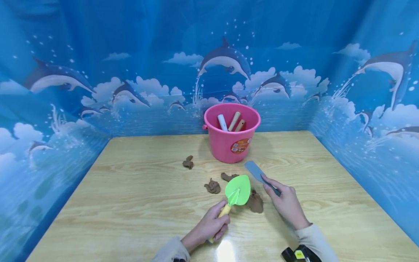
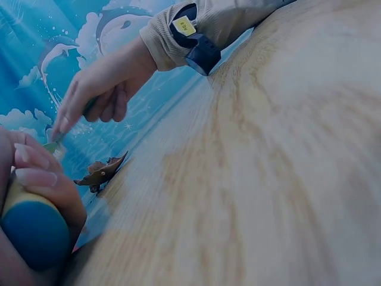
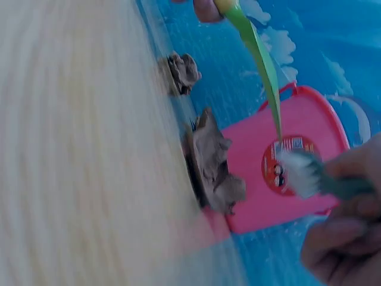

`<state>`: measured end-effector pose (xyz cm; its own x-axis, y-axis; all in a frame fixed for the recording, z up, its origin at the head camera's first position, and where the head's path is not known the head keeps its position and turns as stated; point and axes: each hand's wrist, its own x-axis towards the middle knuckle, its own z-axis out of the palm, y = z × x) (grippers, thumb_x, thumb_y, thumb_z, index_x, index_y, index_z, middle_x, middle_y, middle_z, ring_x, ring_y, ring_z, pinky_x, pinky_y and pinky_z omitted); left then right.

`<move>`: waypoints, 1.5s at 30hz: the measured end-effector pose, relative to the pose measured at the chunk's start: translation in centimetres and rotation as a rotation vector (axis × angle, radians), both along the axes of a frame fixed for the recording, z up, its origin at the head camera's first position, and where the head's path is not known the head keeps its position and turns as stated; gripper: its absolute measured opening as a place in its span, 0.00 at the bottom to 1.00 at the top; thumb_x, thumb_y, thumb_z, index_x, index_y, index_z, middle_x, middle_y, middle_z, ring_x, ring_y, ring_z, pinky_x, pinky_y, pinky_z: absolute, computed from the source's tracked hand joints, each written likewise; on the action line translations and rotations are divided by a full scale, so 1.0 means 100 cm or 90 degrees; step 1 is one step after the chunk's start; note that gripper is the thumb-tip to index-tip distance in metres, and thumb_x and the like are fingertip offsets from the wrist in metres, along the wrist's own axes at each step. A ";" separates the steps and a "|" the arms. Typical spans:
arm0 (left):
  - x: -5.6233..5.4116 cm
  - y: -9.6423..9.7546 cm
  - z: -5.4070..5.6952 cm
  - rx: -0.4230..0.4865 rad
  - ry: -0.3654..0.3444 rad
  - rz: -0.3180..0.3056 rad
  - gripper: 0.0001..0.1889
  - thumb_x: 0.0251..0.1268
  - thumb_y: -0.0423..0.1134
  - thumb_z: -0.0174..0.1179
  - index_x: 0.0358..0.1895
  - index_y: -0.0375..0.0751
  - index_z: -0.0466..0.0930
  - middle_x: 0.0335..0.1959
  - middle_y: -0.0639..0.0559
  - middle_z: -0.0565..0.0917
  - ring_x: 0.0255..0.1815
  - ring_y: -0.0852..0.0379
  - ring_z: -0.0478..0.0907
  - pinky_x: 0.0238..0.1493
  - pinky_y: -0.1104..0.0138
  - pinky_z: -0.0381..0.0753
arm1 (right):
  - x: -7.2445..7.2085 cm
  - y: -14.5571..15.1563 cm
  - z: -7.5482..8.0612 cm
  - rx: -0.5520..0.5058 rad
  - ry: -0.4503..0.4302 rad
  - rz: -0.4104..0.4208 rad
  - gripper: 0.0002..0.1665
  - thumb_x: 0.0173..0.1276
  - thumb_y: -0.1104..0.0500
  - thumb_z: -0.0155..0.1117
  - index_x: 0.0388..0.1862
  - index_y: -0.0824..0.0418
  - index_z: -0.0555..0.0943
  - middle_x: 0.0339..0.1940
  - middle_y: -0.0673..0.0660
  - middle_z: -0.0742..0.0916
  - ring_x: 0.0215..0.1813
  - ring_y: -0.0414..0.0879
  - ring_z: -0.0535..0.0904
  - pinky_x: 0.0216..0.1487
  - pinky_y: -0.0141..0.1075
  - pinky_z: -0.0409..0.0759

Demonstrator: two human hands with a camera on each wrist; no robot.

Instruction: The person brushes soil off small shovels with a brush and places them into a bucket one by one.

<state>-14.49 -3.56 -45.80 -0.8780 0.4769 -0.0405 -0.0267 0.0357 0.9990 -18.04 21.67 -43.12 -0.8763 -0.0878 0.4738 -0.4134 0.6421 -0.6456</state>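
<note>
My left hand [image 1: 211,225] grips the yellow handle of a small green shovel [image 1: 238,190], whose blade points away and up over the table. The blue end of that handle [image 2: 36,235] shows in the left wrist view. In my right hand [image 1: 288,203] is a grey-blue brush [image 1: 256,171], and its white bristles [image 3: 300,173] show in the right wrist view, close to the shovel blade's tip. A brown clay-like lump [image 1: 255,202] lies on the table between the two hands, just right of the shovel. Part of another brown piece [image 1: 228,177] is behind the blade.
A pink bucket [image 1: 226,145] stands at the back of the wooden table [image 1: 137,203], with several tool handles [image 1: 234,122] sticking up inside. More brown lumps lie at its front left [image 1: 188,162] and left of the shovel [image 1: 212,186]. Blue dolphin-printed curtains [image 1: 157,43] surround the table.
</note>
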 end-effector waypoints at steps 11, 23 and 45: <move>-0.001 0.003 0.000 -0.002 -0.008 0.011 0.10 0.55 0.26 0.49 0.43 0.31 0.69 0.10 0.56 0.67 0.06 0.65 0.60 0.04 0.76 0.61 | 0.007 -0.014 0.000 0.055 0.044 0.078 0.18 0.68 0.59 0.63 0.56 0.53 0.82 0.49 0.57 0.86 0.28 0.34 0.80 0.39 0.37 0.82; -0.002 0.004 0.000 -0.005 -0.026 0.038 0.08 0.55 0.27 0.50 0.39 0.33 0.68 0.11 0.55 0.67 0.06 0.65 0.60 0.04 0.76 0.60 | 0.012 -0.020 0.004 0.008 0.049 0.257 0.19 0.63 0.68 0.66 0.53 0.57 0.84 0.39 0.53 0.89 0.31 0.32 0.80 0.34 0.26 0.79; -0.006 -0.001 0.001 0.084 -0.108 0.009 0.04 0.58 0.29 0.46 0.37 0.37 0.64 0.13 0.58 0.65 0.07 0.65 0.58 0.05 0.76 0.59 | 0.004 -0.002 0.001 -0.001 0.011 0.114 0.18 0.67 0.62 0.64 0.55 0.52 0.83 0.49 0.55 0.87 0.32 0.29 0.79 0.37 0.20 0.76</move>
